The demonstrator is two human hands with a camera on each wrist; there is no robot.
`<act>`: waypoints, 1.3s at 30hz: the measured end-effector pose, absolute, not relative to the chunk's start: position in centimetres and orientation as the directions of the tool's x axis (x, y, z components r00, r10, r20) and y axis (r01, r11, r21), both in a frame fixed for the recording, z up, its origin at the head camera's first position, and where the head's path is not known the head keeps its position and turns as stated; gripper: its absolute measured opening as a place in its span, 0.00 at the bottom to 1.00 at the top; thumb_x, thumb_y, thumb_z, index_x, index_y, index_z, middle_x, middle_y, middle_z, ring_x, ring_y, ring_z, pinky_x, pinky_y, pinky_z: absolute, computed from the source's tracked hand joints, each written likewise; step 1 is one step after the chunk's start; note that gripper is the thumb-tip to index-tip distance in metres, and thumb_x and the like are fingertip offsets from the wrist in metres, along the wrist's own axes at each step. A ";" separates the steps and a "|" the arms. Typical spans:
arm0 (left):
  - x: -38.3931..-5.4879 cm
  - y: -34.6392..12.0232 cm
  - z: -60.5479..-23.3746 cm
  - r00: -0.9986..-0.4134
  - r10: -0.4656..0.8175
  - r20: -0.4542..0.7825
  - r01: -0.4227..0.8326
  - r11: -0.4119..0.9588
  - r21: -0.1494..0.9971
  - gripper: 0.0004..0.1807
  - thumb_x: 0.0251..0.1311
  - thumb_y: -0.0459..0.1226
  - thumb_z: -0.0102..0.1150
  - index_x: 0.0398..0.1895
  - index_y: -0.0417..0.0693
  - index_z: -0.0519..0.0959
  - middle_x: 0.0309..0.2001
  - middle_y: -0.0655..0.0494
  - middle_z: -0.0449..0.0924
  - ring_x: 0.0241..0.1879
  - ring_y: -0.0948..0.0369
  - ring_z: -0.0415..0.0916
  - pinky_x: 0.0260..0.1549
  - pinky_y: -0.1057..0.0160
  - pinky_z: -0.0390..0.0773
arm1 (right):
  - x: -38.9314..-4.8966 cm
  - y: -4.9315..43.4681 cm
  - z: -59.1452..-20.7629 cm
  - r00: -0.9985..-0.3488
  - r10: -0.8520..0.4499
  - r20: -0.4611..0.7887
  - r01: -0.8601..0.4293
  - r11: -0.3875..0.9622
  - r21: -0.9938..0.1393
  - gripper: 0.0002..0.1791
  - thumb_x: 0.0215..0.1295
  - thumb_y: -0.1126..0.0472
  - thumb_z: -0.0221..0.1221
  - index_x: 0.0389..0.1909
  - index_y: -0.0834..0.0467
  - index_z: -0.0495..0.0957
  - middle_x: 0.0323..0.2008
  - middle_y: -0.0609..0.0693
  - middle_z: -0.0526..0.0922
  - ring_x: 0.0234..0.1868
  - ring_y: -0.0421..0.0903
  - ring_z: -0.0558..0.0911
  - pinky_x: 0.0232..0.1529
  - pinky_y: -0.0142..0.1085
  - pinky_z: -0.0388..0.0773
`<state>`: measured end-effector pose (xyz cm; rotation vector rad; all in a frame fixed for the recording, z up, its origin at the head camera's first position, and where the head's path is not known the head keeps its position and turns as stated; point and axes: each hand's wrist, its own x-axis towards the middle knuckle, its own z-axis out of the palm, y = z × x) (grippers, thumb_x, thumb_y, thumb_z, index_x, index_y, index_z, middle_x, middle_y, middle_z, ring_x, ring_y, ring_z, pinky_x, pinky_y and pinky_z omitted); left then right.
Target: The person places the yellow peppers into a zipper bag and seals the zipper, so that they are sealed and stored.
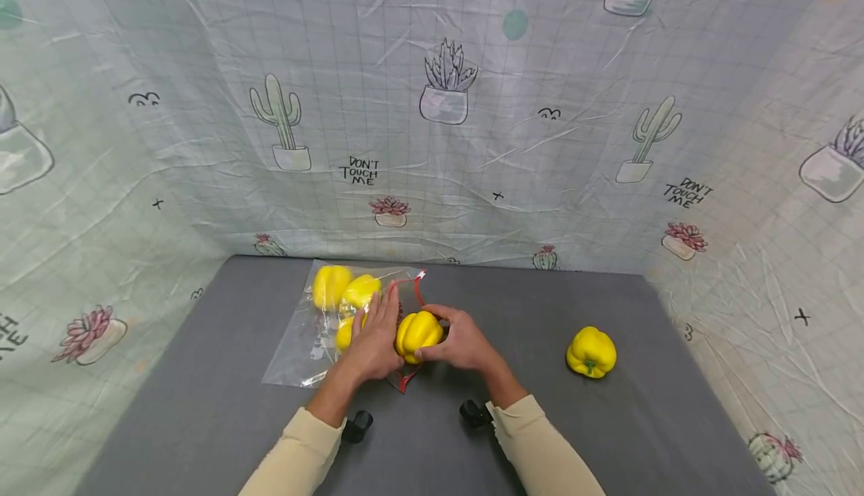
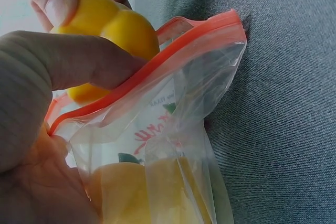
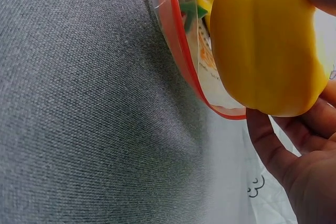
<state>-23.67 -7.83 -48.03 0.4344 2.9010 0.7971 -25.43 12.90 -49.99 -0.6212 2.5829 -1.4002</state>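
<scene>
A clear zip bag (image 1: 297, 357) with a red-edged mouth (image 2: 173, 53) lies at the middle left of the table, and three yellow bell peppers (image 1: 331, 287) show inside it. My left hand (image 1: 373, 342) lies over the bag near its mouth and holds the rim, the thumb (image 2: 100, 61) hooked over the red edge. At the opening, my right hand (image 1: 464, 340) grips another yellow bell pepper (image 3: 268, 45) between thumb and fingers. That pepper is partly within the mouth; the left thumb lies across it in the left wrist view.
One more yellow bell pepper (image 1: 591, 351) sits on the grey table (image 1: 526, 301) to the right, its green stem facing me. A patterned cloth (image 1: 499, 151) hangs behind the table and along both sides.
</scene>
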 end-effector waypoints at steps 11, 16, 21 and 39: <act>-23.6 -7.7 -48.1 -0.952 0.304 -0.032 0.250 0.835 0.490 0.69 0.46 0.32 0.75 0.86 0.42 0.36 0.87 0.47 0.36 0.86 0.41 0.34 0.80 0.33 0.38 | -25.7 12.7 -50.0 -0.906 -0.417 0.068 -0.285 0.485 -0.827 0.45 0.54 0.54 0.76 0.72 0.64 0.72 0.65 0.60 0.80 0.56 0.57 0.82 0.55 0.44 0.81; -23.5 -7.7 -48.0 -0.951 0.308 -0.035 0.255 0.840 0.479 0.70 0.46 0.31 0.76 0.86 0.43 0.35 0.87 0.47 0.36 0.85 0.41 0.35 0.80 0.32 0.37 | -25.9 12.7 -50.3 -0.900 -0.430 0.078 -0.301 0.480 -0.824 0.44 0.55 0.54 0.76 0.72 0.64 0.71 0.66 0.60 0.80 0.57 0.54 0.82 0.57 0.46 0.81; -23.4 -7.7 -48.2 -0.949 0.315 -0.031 0.266 0.848 0.458 0.70 0.46 0.32 0.77 0.85 0.42 0.37 0.87 0.47 0.37 0.86 0.41 0.35 0.80 0.32 0.37 | -26.0 12.5 -50.5 -0.894 -0.439 0.085 -0.312 0.475 -0.823 0.44 0.55 0.55 0.76 0.72 0.65 0.71 0.66 0.60 0.80 0.57 0.54 0.82 0.58 0.48 0.81; -23.5 -8.1 -48.1 -0.932 0.362 -0.011 0.325 0.850 0.414 0.68 0.48 0.36 0.79 0.85 0.40 0.40 0.86 0.43 0.45 0.85 0.39 0.39 0.80 0.32 0.41 | -26.9 12.0 -51.9 -0.849 -0.527 0.041 -0.220 0.281 -0.934 0.39 0.61 0.62 0.73 0.70 0.65 0.67 0.64 0.63 0.78 0.56 0.50 0.82 0.58 0.37 0.83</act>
